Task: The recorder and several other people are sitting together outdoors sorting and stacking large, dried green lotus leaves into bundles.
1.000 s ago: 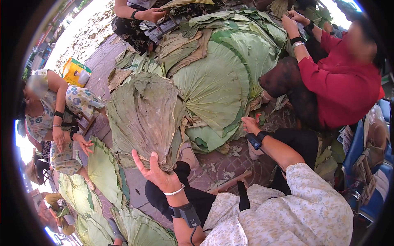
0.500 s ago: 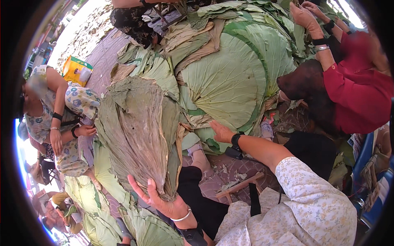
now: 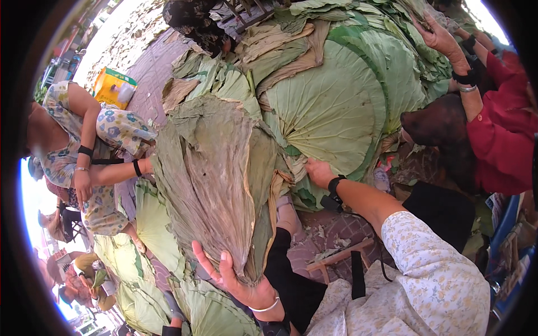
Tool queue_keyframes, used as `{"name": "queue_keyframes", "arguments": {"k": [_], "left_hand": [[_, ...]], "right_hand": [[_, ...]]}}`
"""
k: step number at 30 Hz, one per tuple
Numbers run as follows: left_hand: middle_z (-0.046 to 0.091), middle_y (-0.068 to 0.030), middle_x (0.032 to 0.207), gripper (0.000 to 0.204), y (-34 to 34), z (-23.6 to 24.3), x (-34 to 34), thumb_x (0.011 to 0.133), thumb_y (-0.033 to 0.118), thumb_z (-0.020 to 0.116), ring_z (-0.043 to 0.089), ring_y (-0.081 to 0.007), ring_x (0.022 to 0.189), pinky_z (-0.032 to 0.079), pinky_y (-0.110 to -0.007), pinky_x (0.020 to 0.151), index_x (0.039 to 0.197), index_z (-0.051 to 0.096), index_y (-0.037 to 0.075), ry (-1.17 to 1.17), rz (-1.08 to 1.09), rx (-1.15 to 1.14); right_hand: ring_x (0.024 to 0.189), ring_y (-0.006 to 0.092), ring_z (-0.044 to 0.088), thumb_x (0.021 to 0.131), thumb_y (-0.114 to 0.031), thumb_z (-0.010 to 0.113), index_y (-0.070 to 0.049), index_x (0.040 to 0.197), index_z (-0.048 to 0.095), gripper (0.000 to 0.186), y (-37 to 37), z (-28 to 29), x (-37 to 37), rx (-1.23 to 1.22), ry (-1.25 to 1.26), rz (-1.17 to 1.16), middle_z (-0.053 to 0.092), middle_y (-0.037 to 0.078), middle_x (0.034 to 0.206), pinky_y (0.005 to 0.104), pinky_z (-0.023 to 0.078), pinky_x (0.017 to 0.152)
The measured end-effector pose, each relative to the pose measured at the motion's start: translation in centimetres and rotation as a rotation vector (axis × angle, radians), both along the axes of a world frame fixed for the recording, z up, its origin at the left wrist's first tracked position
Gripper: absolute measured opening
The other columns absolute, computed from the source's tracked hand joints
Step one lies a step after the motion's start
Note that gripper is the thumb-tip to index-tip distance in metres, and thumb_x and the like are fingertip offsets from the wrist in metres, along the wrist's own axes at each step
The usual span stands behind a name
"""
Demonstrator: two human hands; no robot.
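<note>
right hand (image 3: 321, 173) now curled near leaf (image 3: 330, 112)

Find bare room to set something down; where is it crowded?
Purplish brick paving lies bare between the yellow printed bag and the broad green leaf heap. A scrap-littered patch borders the pale wooden stool. Crowded: the heap, and the left hand, holding grey-brown dried leaves.

Looks super papery and matt on the dried leaf stack (image 3: 213, 168), all rough creases. Gets smoother on the big green leaf (image 3: 336, 115), just ribbed with veins. Goes thin printed cloth for the cream shirt (image 3: 431, 252), bare matt wood for the low stool (image 3: 341, 255), shiny and plasticky on the yellow bag (image 3: 108, 87).
</note>
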State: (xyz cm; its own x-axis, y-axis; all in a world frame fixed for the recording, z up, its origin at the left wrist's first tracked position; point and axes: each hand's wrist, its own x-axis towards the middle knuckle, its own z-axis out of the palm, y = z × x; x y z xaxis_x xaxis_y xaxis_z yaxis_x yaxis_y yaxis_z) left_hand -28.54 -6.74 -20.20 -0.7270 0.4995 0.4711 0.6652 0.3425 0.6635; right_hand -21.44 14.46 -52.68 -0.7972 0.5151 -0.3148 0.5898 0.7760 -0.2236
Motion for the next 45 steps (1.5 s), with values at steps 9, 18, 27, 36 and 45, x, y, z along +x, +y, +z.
{"name": "queue_keyframes", "arguments": {"k": [9,18,27,36,45], "left_hand": [[0.04,-0.0142,0.123,0.05,0.8,1.3,1.0,0.081,0.005,0.053,0.052,-0.0206,0.102,0.05,-0.03,0.081,0.128,0.036,0.008,-0.692,0.175,0.582],[0.048,-0.0106,0.108,0.052,0.0,2.2,0.5,0.077,-0.002,0.05,0.052,-0.0183,0.091,0.046,-0.03,0.081,0.126,0.036,0.009,-1.086,0.023,0.96],[0.047,-0.0051,0.108,0.056,-0.3,-0.8,0.5,0.069,-0.01,0.053,0.046,-0.0117,0.084,0.041,-0.023,0.074,0.122,0.043,0.005,-0.978,0.069,0.744],[0.047,-0.0053,0.111,0.054,0.7,-0.6,4.6,0.07,-0.01,0.052,0.049,-0.0112,0.086,0.044,-0.023,0.075,0.121,0.043,0.004,-1.236,-0.236,0.809],[0.051,-0.009,0.11,0.053,1.5,-0.6,4.9,0.072,-0.012,0.049,0.055,-0.0154,0.089,0.048,-0.025,0.076,0.122,0.04,0.004,-1.117,-0.328,0.765]], "right_hand": [[0.078,0.0129,0.057,0.08,-0.01,0.054,-0.004,0.092,0.062,0.015,8.1,12.5,5.9,-0.68,0.802,-0.604,0.062,0.001,0.092,0.0273,0.044,0.069],[0.08,0.0045,0.05,0.086,-0.006,0.051,0.001,0.105,0.057,0.021,7.9,33.2,9.0,-0.898,1.422,-0.452,0.059,-0.001,0.094,0.0216,0.04,0.074],[0.084,0.0096,0.056,0.087,-0.008,0.052,-0.001,0.1,0.058,0.016,2.6,48.4,6.4,-1.055,1.74,-0.284,0.061,0.003,0.096,0.0243,0.044,0.077],[0.1,0.0216,0.054,0.087,-0.01,0.051,0.002,0.107,0.051,0.023,4.0,42.1,2.0,-0.949,1.646,-0.808,0.057,0.01,0.108,0.0345,0.042,0.087],[0.122,0.0281,0.035,0.085,-0.025,0.051,-0.009,0.12,0.048,0.039,-5.7,34.7,5.9,0.202,0.663,0.215,0.04,0.013,0.13,0.0402,0.027,0.095]]}}
